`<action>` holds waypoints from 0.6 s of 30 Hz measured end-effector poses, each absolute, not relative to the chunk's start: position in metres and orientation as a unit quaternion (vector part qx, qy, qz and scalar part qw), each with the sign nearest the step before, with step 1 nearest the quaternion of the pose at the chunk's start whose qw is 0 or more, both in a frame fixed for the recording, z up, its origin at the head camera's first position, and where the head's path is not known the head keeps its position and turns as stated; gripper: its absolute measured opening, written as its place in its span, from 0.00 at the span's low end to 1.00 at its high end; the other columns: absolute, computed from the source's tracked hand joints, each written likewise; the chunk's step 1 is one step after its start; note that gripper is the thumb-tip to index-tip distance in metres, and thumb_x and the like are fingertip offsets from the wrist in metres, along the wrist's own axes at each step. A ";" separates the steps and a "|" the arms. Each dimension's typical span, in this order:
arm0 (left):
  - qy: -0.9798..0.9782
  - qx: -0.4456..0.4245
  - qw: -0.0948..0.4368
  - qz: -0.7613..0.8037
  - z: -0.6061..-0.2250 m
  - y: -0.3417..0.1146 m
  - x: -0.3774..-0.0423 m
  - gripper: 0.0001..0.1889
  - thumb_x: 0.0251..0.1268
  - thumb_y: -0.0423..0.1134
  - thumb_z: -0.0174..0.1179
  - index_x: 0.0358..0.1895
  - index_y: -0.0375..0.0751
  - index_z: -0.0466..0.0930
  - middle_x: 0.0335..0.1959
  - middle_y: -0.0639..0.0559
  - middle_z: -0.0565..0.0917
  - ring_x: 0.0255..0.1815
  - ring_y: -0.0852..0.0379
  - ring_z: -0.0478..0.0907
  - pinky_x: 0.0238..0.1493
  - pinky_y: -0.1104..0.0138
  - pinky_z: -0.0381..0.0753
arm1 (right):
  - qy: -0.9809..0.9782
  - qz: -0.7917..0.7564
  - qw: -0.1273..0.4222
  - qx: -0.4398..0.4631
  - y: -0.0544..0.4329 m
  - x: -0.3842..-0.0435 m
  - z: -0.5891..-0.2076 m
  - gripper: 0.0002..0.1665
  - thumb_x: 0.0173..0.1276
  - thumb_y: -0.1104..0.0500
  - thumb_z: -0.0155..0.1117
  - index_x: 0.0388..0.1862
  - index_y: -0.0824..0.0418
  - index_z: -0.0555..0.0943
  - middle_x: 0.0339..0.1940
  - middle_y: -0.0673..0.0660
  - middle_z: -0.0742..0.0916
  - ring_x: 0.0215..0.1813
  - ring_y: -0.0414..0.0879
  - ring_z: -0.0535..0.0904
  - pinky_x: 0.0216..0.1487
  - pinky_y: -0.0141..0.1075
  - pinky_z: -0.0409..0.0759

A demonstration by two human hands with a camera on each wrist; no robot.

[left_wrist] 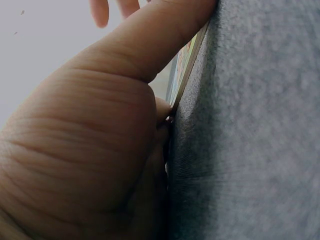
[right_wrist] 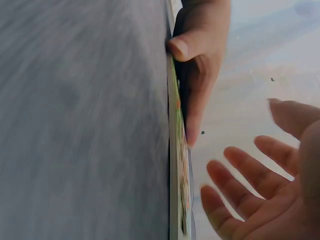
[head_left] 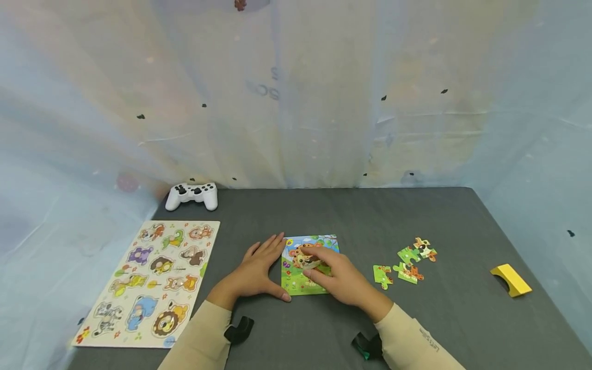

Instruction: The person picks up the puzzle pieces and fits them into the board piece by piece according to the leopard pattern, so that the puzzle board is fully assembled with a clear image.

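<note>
A small square jigsaw puzzle [head_left: 300, 286] with a spotted animal on green and blue lies at the middle of the table. My left hand [head_left: 256, 272] rests flat along its left side, fingers straight and thumb stretched near the lower left corner. The right hand [head_left: 344, 277] is over the puzzle's right half and covers part of the picture. In the right wrist view this hand [right_wrist: 265, 195] has its fingers spread and slightly bent, apart from the puzzle's edge [right_wrist: 175, 165], with nothing in it. Several loose puzzle pieces [head_left: 408, 272] lie to the right.
A large board of animal pictures [head_left: 152, 280] lies at the left of the grey table [head_left: 453, 329]. Behind it sits a white game controller [head_left: 191, 196]. A yellow arched block [head_left: 511, 280] is near the right edge. A pale sheet [head_left: 324, 128] hangs behind the table.
</note>
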State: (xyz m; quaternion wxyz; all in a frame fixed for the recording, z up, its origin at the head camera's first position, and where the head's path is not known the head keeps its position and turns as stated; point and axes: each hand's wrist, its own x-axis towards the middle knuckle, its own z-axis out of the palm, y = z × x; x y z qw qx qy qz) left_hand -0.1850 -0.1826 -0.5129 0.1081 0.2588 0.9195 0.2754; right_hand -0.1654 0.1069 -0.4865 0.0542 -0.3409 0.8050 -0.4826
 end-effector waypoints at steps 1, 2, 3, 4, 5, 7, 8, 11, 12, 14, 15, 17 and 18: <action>0.919 0.259 0.107 0.278 -0.513 -0.183 -0.185 0.76 0.44 0.73 0.83 0.91 0.44 0.46 0.91 0.50 0.43 0.90 0.49 0.37 0.83 0.41 0.34 | 0.799 -0.494 0.058 -0.338 0.110 -0.166 -0.485 0.32 0.86 0.52 0.64 0.83 0.61 0.73 0.77 0.61 0.80 0.68 0.61 0.82 0.64 0.61 0.80; 0.918 0.258 0.106 0.280 -0.512 -0.183 -0.184 0.76 0.44 0.73 0.83 0.91 0.43 0.47 0.91 0.49 0.44 0.90 0.48 0.38 0.83 0.41 0.34 | 0.794 -0.504 0.061 -0.335 0.114 -0.165 -0.484 0.32 0.86 0.53 0.64 0.83 0.62 0.73 0.76 0.62 0.81 0.65 0.61 0.84 0.62 0.61 0.82; 0.919 0.258 0.106 0.280 -0.513 -0.183 -0.184 0.76 0.44 0.73 0.83 0.91 0.43 0.47 0.91 0.49 0.44 0.90 0.48 0.38 0.83 0.41 0.34 | 0.790 -0.511 0.063 -0.332 0.118 -0.165 -0.483 0.32 0.86 0.54 0.64 0.83 0.61 0.73 0.74 0.62 0.82 0.64 0.61 0.84 0.61 0.60 0.83; 0.918 0.259 0.105 0.282 -0.512 -0.183 -0.184 0.76 0.43 0.73 0.83 0.91 0.42 0.47 0.91 0.49 0.44 0.90 0.48 0.38 0.83 0.40 0.34 | 0.788 -0.518 0.065 -0.327 0.122 -0.165 -0.483 0.31 0.86 0.55 0.64 0.83 0.60 0.74 0.73 0.62 0.83 0.64 0.61 0.84 0.60 0.58 0.83; 0.918 0.259 0.107 0.281 -0.512 -0.183 -0.184 0.77 0.43 0.74 0.83 0.91 0.43 0.47 0.91 0.49 0.43 0.90 0.48 0.37 0.83 0.41 0.34 | 0.784 -0.525 0.068 -0.323 0.127 -0.165 -0.482 0.31 0.86 0.56 0.65 0.83 0.60 0.74 0.72 0.63 0.83 0.63 0.60 0.84 0.60 0.57 0.84; 0.919 0.258 0.109 0.276 -0.512 -0.183 -0.184 0.77 0.43 0.74 0.82 0.91 0.43 0.46 0.91 0.50 0.42 0.90 0.49 0.37 0.83 0.42 0.33 | 0.779 -0.537 0.071 -0.315 0.137 -0.164 -0.481 0.30 0.86 0.58 0.65 0.82 0.58 0.74 0.70 0.64 0.84 0.62 0.59 0.85 0.59 0.53 0.85; 0.920 0.258 0.110 0.273 -0.513 -0.184 -0.184 0.77 0.43 0.75 0.82 0.91 0.44 0.45 0.91 0.51 0.42 0.90 0.50 0.36 0.83 0.42 0.33 | 0.777 -0.543 0.072 -0.311 0.142 -0.164 -0.481 0.29 0.86 0.58 0.64 0.82 0.58 0.74 0.69 0.64 0.84 0.62 0.59 0.85 0.59 0.51 0.85; 0.922 0.257 0.112 0.266 -0.514 -0.185 -0.185 0.78 0.43 0.77 0.81 0.91 0.46 0.43 0.91 0.53 0.40 0.90 0.52 0.35 0.83 0.44 0.33 | 0.768 -0.559 0.073 -0.303 0.160 -0.164 -0.482 0.28 0.87 0.61 0.61 0.82 0.58 0.74 0.69 0.66 0.84 0.64 0.62 0.83 0.60 0.45 0.85; 0.923 0.258 0.110 0.264 -0.515 -0.185 -0.185 0.78 0.43 0.77 0.81 0.91 0.46 0.43 0.91 0.53 0.40 0.90 0.52 0.35 0.83 0.44 0.33 | 0.766 -0.564 0.072 -0.301 0.166 -0.165 -0.483 0.27 0.88 0.61 0.59 0.82 0.59 0.73 0.69 0.67 0.83 0.64 0.63 0.83 0.60 0.44 0.84; 0.922 0.259 0.109 0.266 -0.515 -0.185 -0.185 0.78 0.43 0.77 0.81 0.91 0.46 0.43 0.91 0.53 0.40 0.90 0.53 0.35 0.83 0.44 0.33 | 0.759 -0.574 0.070 -0.299 0.180 -0.165 -0.486 0.26 0.89 0.63 0.54 0.82 0.60 0.72 0.69 0.69 0.83 0.64 0.66 0.83 0.60 0.43 0.84; 0.922 0.259 0.108 0.267 -0.515 -0.184 -0.185 0.78 0.43 0.77 0.81 0.91 0.46 0.43 0.91 0.52 0.40 0.90 0.52 0.35 0.83 0.44 0.33 | 0.756 -0.579 0.070 -0.298 0.187 -0.165 -0.487 0.26 0.90 0.64 0.52 0.82 0.61 0.72 0.70 0.70 0.82 0.64 0.66 0.83 0.60 0.44 0.84; 0.922 0.259 0.108 0.269 -0.515 -0.184 -0.184 0.78 0.43 0.77 0.81 0.91 0.45 0.44 0.91 0.52 0.40 0.90 0.53 0.35 0.83 0.44 0.33 | 0.747 -0.591 0.070 -0.296 0.202 -0.165 -0.489 0.26 0.92 0.64 0.46 0.83 0.64 0.70 0.70 0.72 0.81 0.63 0.65 0.83 0.60 0.45 0.84; 0.921 0.258 0.108 0.270 -0.515 -0.184 -0.184 0.78 0.43 0.77 0.81 0.91 0.45 0.44 0.91 0.52 0.41 0.90 0.53 0.35 0.83 0.44 0.33 | 0.744 -0.595 0.069 -0.296 0.210 -0.165 -0.491 0.26 0.93 0.64 0.43 0.83 0.66 0.69 0.70 0.73 0.81 0.63 0.64 0.83 0.59 0.45 0.85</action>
